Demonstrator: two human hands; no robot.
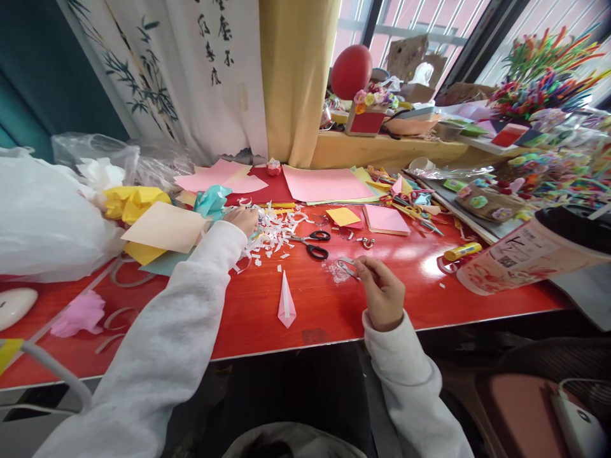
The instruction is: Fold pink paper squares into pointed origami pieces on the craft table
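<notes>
My left hand (242, 220) reaches to the left side of a heap of white paper shreds (274, 229); its fingertips are hidden among them. Pinched between the thumb and fingers of my right hand (382, 291) is a small silver tool (348, 266) that looks like tweezers, above a crumpled clear scrap (338, 272) on the red table. Between the hands lies a folded pink paper piece (287, 304) with a white strip down its middle. Black-handled scissors (316, 244) rest beside the shreds, with their blades partly among them.
Pink square sheets (386, 219) and a yellow square (344, 217) lie behind the scissors. At the right stand a tilted-looking cup (515, 254) and a yellow glue stick (462, 251). Paper sheets (165, 227) and a white plastic bag (48, 216) crowd the left.
</notes>
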